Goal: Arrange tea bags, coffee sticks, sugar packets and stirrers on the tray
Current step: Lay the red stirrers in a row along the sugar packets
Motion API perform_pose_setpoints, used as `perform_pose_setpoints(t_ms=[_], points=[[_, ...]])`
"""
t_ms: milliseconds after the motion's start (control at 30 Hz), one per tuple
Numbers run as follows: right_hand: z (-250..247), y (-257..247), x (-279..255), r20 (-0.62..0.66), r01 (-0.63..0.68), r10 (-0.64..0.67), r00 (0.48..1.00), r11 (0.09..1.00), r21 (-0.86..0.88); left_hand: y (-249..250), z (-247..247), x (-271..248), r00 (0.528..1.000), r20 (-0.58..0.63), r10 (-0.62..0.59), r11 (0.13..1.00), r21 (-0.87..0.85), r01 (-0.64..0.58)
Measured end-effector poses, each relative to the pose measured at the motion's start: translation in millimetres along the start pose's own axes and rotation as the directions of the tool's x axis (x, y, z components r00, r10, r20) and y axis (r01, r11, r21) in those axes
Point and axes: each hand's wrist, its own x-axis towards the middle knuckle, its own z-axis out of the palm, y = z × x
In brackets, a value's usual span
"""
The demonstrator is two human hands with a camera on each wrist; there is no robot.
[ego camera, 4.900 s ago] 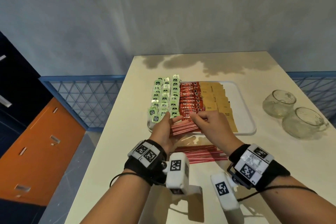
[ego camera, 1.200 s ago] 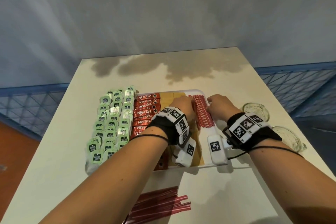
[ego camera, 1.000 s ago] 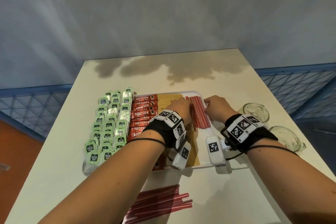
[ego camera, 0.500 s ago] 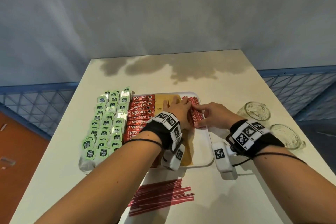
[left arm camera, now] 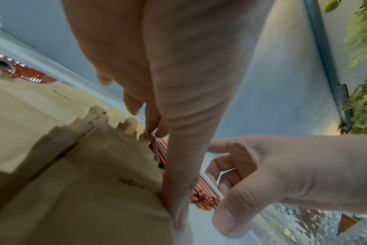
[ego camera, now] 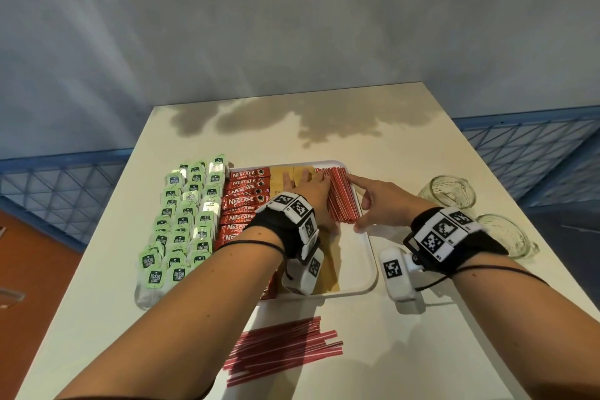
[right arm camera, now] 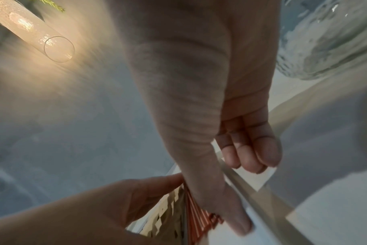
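A white tray (ego camera: 360, 273) holds rows of green tea bags (ego camera: 181, 221), red coffee sticks (ego camera: 246, 201) and brown sugar packets (ego camera: 289, 177). A bundle of red stirrers (ego camera: 341, 198) lies in its far right part, next to the sugar. My left hand (ego camera: 305, 180) lies flat with straight fingers, its edge against the bundle's left side. My right hand (ego camera: 363, 201) touches the bundle's right side with a straight index finger, its thumb at the near end (right arm camera: 230, 212). Its other fingers are curled and hold nothing. The left wrist view shows the stirrers (left arm camera: 159, 149) between both hands.
More red stirrers (ego camera: 282, 347) lie loose on the table in front of the tray. Two glass jars (ego camera: 446, 187) (ego camera: 506, 234) stand to the right of the tray, close to my right wrist. The near right part of the tray is bare.
Both hands brought a bundle of stirrers from the table's front to the tray's right side and set it down. Now my right index finger has stretched out along the bundle.
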Motion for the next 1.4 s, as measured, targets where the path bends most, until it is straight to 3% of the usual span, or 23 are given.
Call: perform_pose_setpoints(t_ms=[200,767,900,1100,1233,1400], points=[[1.6,-4.0,1.7,-0.047,0.010,-0.010,0.999,1.000,-0.008,4.5,-0.3,-1.3,0.999,-0.050,0.006,0.999,-0.051,-0.009],[5.4,-4.5,6.2,-0.034,0.045,-0.047,0.998,0.998,-0.052,3.6,2.9,-4.6,0.999,0.040,0.015,1.000,0.010,-0.015],[4.2,-0.8,8.4,-0.059,0.030,-0.029,0.998,0.999,0.011,1.6,1.0,-4.7,1.000,0.028,0.012,1.000,-0.015,-0.012],[3.5,-2.3,4.9,-0.057,-0.007,0.005,0.998,0.999,-0.035,0.9,0.1,-5.9,1.000,0.007,0.012,1.000,-0.008,-0.012],[-2.2,-20.9,-14.4,-0.146,0.034,-0.050,0.988,0.993,-0.111,0.4,-9.9,-33.0,0.998,-0.068,0.014,1.000,-0.021,-0.016],[13.3,-49.9,-64.8,-0.126,0.197,-0.195,0.973,0.980,0.000,-16.5,-3.7,-114.0,0.973,-0.227,0.038,0.980,-0.184,-0.081]])
